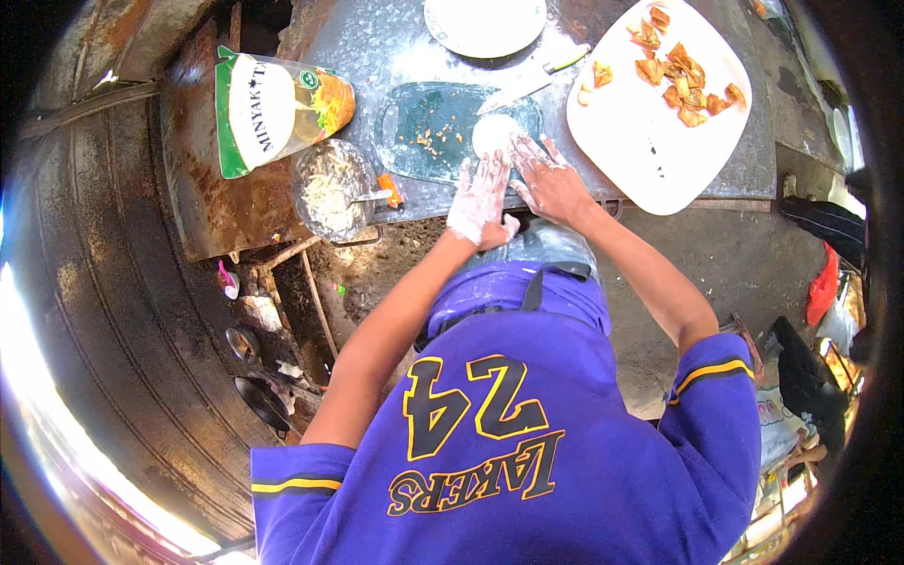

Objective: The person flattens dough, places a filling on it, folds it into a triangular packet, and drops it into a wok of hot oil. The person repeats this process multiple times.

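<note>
A round white lump of dough [495, 132] sits on the right part of a dark green cutting board [391, 122]. My left hand [482, 200], coated with white flour, reaches to the dough's near side with fingers stretched out and thumb apart. Against its right side lie the extended fingers of my right hand [549, 183], also floury. Small brown crumbs are scattered on the board's left half. Just beyond the dough lies a knife [516, 92], its blade across the board's far edge and its greenish handle pointing right. The undersides of my fingers are hidden.
On the right, a white tray [645, 179] holds several brown fried pieces [686, 75]. A white plate [485, 26] stands at the far side. Leftward are an oil pouch [282, 113], a bowl [303, 184] with whitish contents and a spoon, and an orange lighter [392, 194].
</note>
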`<state>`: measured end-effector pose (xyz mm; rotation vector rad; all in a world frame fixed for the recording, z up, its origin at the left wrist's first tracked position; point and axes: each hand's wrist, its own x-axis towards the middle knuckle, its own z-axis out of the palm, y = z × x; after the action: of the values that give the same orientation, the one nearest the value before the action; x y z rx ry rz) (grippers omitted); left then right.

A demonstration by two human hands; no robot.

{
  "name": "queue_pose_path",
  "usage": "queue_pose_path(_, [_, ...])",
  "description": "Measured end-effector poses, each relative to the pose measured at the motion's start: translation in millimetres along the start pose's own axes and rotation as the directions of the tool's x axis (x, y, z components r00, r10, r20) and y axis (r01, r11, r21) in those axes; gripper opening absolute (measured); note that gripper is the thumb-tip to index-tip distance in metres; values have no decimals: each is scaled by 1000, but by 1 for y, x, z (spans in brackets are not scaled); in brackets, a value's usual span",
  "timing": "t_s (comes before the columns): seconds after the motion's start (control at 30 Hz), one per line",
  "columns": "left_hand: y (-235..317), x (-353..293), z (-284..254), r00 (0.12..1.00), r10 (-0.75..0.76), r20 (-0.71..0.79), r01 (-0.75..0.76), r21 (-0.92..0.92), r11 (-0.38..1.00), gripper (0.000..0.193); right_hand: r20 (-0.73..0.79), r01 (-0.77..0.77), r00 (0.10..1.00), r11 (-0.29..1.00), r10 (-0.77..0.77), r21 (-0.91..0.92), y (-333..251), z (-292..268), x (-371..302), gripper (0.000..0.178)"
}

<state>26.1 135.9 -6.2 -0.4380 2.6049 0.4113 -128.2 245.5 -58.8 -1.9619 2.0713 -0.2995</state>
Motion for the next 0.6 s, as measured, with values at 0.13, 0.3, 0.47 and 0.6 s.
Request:
queue_pose_path(0.13, [-19, -7, -1, 996, 75, -49, -75, -8, 997, 93, 100, 30, 994, 995, -39, 91, 2, -14, 3, 51])
queue_pose_path(0.3, [-9, -9, 8, 999, -14, -40, 17, 68, 998, 93, 122, 148, 980, 985, -158, 87, 0, -18, 3, 60])
queue_pose_path(0.47, [6, 0, -4, 995, -81, 57, 65, 245, 967, 90, 217, 243, 949, 969, -226, -52, 2, -22, 7, 59])
queue_pose_path(0.6, [-9, -2, -7, 998, -67, -13, 66, -51, 996, 79, 388, 227, 901, 973, -196, -37, 4, -41, 18, 50])
